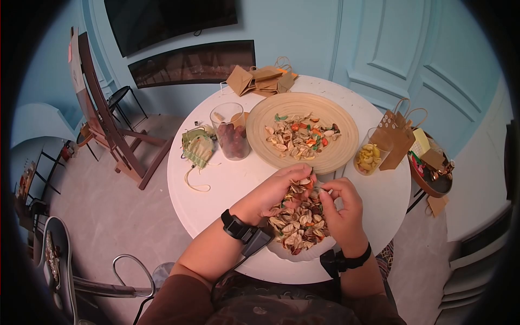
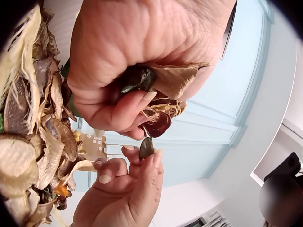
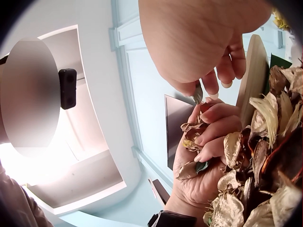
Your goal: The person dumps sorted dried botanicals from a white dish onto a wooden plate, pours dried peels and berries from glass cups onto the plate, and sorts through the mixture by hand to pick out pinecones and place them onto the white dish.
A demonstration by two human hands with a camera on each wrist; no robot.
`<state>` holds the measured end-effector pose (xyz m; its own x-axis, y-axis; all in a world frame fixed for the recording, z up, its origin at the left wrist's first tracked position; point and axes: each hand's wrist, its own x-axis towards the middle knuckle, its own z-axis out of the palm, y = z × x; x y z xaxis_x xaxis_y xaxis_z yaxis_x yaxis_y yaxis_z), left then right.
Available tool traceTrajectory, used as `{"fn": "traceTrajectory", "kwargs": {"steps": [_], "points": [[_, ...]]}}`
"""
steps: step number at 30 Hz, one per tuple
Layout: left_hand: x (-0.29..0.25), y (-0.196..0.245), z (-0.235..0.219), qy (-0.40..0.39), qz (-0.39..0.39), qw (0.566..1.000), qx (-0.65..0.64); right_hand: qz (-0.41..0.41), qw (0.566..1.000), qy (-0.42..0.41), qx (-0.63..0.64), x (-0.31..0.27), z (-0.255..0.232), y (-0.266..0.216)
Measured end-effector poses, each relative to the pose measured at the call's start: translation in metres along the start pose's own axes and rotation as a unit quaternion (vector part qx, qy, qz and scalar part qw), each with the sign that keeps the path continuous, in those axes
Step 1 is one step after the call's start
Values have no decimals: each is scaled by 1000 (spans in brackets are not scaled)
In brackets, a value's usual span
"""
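On the person's side of a wooden platter (image 1: 259, 127), the left hand (image 1: 278, 190) curls around dried petals (image 2: 176, 82) while the right hand (image 1: 346, 208) pinches one dark leaf (image 2: 147, 147), where a sharp tug or loosened curl could spill the petals.

On the round white table (image 1: 208, 208), a white scalloped bowl (image 1: 297, 257) of dried beige petals (image 1: 301, 236) is placed at the near edge. Behind it, a round beige wooden plate (image 1: 325, 105) is set. To its left, a tall clear cup (image 1: 223, 120), then a green cloth pouch (image 1: 198, 147), is found; to its right, a short clear cup (image 1: 379, 138) beside a brown paper bag (image 1: 395, 142). Farther behind, tan paper bags (image 1: 265, 81) are heaped.
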<state>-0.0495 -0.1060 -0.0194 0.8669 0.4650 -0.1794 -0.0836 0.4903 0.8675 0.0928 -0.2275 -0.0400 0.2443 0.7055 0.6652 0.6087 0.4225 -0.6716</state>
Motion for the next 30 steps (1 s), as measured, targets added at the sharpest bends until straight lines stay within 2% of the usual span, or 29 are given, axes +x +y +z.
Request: {"fn": "traceTrajectory", "kwargs": {"steps": [7,13,24,30], "points": [[3,-3,-5,-22,17,998,-48,1,1000,-4,5,1,-2,-3],[-2,2,-1,-24,13,1000,3,10,1000,-16,-13,2,0,-3],[2,-6,-2,-49,4,998,-24,6,999,-41,-17,3,1,-5],[1,-7,-1,-54,1,998,-11,36,998,-35,-24,3,1,-5]]}}
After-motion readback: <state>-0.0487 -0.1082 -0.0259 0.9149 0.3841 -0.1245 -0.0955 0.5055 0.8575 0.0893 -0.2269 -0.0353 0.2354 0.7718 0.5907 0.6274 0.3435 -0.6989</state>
